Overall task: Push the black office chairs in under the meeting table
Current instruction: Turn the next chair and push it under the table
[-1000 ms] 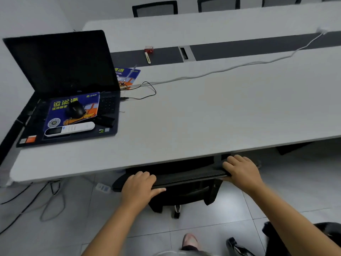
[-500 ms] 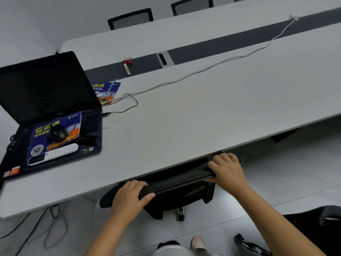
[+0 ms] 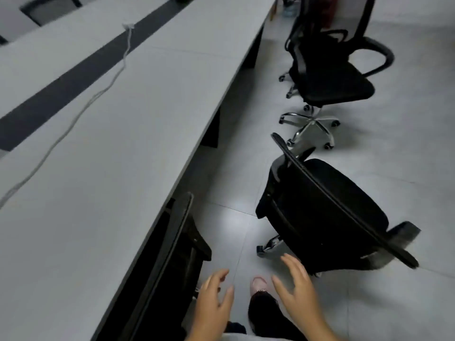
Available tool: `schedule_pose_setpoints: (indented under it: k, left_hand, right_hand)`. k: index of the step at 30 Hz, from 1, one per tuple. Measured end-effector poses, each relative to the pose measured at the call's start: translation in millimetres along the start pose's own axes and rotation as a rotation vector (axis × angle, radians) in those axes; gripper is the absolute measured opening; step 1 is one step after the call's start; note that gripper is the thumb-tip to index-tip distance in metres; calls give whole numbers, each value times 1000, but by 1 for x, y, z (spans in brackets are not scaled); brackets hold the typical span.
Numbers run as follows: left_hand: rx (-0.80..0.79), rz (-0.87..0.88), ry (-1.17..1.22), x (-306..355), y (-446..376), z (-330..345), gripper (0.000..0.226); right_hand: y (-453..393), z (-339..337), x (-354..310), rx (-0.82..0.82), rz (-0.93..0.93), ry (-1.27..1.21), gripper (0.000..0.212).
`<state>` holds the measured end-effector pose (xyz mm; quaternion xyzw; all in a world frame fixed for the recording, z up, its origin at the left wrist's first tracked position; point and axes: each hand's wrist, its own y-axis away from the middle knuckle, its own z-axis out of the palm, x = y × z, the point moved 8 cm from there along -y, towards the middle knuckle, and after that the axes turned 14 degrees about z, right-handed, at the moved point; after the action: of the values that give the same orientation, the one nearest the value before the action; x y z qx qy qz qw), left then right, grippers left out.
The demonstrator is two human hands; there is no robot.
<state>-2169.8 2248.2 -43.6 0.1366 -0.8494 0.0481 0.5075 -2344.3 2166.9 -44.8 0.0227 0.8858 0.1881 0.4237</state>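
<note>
we see left hand point(image 3: 213, 306) and right hand point(image 3: 298, 289) both spread open, holding nothing, low over floor point(image 3: 406, 148). one chair point(image 3: 170, 262) tucked under table point(image 3: 118, 134) at left. second chair point(image 3: 330, 217) out on floor just ahead of right hand, not touching. third chair point(image 3: 332, 77) farther, clear of table.

**Chairs along the table's edge**

The meeting table point(image 3: 103, 148) runs along the left, a cable point(image 3: 73, 119) lying across its top. One chair point(image 3: 172, 254) sits tucked under its near edge. To the right, out on the floor point(image 3: 406, 148), a second chair point(image 3: 327, 217) stands apart from the table. A third chair point(image 3: 330, 77) stands behind it.
</note>
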Motion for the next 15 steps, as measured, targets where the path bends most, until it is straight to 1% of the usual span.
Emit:
schedule_pose_setpoints:
  k: [2, 4, 6, 7, 9, 12, 13, 15]
  left_hand:
    - [-84, -51, 74, -6, 0, 24, 26]
    - [-134, -98, 109, -10, 0, 44, 25]
    - [-138, -128, 142, -9, -5, 62, 23]
    - [-128, -126, 160, -4, -11, 71, 22]
    - [-106, -99, 189, 13, -29, 87, 22]
    - [-40, 1, 187, 55, -69, 103, 24]
    - [-24, 50, 167, 72, -84, 106, 25]
    - [21, 154, 93, 107, -114, 111, 30]
  right_hand:
    - [19, -29, 39, 101, 121, -76, 41]
    - [41, -54, 64, 176, 169, -169, 42]
    - [53, -78, 85, 256, 231, -207, 45]
    - [54, -89, 95, 311, 233, -205, 45]
    - [48, -119, 97, 405, 187, -168, 41]
    - [30, -171, 64, 680, -42, 38, 45]
    - [19, -182, 51, 733, -102, 115, 47]
    - [-10, -193, 32, 752, -189, 289, 50]
